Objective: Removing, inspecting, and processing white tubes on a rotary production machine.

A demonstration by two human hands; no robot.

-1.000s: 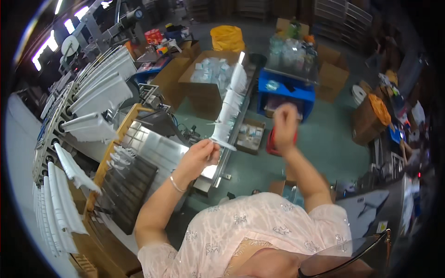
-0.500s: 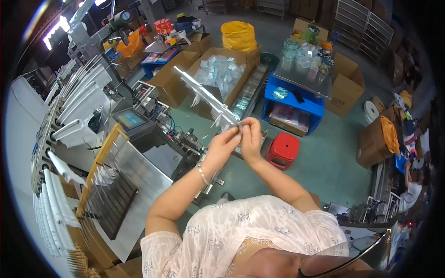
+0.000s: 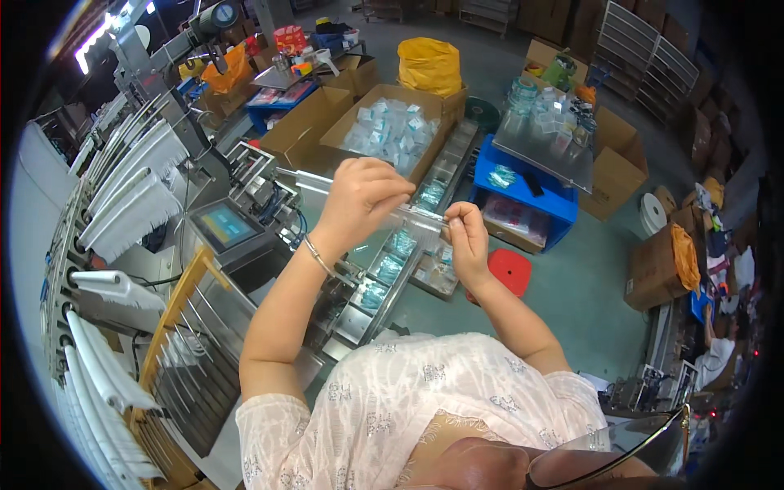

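A thin straight rod (image 3: 426, 214) with white fringed material hanging from it runs across in front of me. My right hand (image 3: 469, 245) pinches its right end between thumb and fingers. My left hand (image 3: 367, 196) is closed above the rod, fingers curled to the thumb; whatever they hold is hidden. A pale, wider part of the rod (image 3: 313, 181) shows beyond my left wrist. Under my hands lies a metal conveyor track (image 3: 384, 269) carrying teal-and-clear packets (image 3: 392, 268).
On the left, a machine carries a small screen (image 3: 224, 224) and several rods draped in white fringed strips (image 3: 139, 196). A wooden-edged rack (image 3: 175, 310) stands below. Ahead is a carton of clear packets (image 3: 388, 131). To the right are a blue table (image 3: 559, 208) and a red stool (image 3: 510, 273).
The rod has swung from steeply angled to flatter. My left hand has moved up and left, apart from the right hand, which has moved slightly right. The packet track beneath shows more.
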